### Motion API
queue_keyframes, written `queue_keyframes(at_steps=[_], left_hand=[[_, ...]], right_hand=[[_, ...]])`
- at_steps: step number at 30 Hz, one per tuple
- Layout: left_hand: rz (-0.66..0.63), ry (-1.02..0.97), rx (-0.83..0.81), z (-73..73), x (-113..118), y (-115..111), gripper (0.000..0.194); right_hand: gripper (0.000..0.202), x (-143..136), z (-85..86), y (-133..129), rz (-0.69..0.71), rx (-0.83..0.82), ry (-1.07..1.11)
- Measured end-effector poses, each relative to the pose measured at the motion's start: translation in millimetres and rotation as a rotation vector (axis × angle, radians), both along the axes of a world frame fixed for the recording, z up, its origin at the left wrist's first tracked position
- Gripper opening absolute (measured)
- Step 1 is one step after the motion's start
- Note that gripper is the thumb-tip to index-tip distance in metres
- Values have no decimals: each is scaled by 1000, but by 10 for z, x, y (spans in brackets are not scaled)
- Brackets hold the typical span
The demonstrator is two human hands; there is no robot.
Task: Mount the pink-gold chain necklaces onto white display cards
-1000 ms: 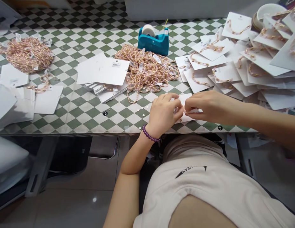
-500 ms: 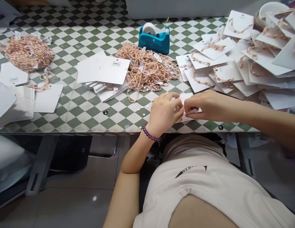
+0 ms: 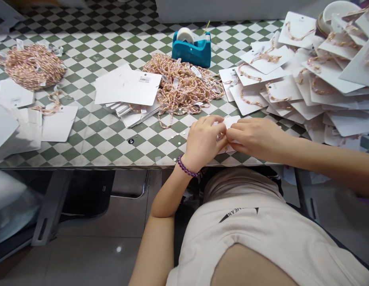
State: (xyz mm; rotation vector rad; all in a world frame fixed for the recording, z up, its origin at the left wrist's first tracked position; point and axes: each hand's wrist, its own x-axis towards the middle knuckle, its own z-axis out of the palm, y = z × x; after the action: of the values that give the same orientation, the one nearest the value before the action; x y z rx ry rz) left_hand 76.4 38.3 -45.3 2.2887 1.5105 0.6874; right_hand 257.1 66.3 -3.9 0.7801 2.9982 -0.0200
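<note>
- Where the white card (image 3: 232,120) lies on the tabletop (image 3: 108,149), the left hand (image 3: 204,137) and right hand (image 3: 256,135) curl over it; whether they grip, I cannot tell.
- Fine fitting seems underway; the next move wants steadiness.

I can see a white display card (image 3: 232,120), mostly covered, lying in front of the teal tape dispenser (image 3: 192,52) and to its right, pinkish beading (image 3: 220,136) peeking through.
</note>
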Motion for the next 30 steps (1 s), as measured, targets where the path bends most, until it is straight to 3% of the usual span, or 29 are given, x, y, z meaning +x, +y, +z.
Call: queue_keyframes(at_steps=[6,15,18,24,30], left_hand=[[-9,-32,-21,12,-6,-5,12],[-16,-31,-43,27,-14,2,7],[-7,-19,-37,27,-11,1,8],[7,-44,-29,36,-1,-13,12],[-2,-45,-25,39,-2,-11,12]], right_hand=[[18,-36,36,-54,-88,206,-30],[16,5,-79,-76,-79,247,135],[20,41,-142,-85,-83,225,209],[20,163,-309,-109,-247,123,464],[13,171,-402,-139,-273,12,592]])
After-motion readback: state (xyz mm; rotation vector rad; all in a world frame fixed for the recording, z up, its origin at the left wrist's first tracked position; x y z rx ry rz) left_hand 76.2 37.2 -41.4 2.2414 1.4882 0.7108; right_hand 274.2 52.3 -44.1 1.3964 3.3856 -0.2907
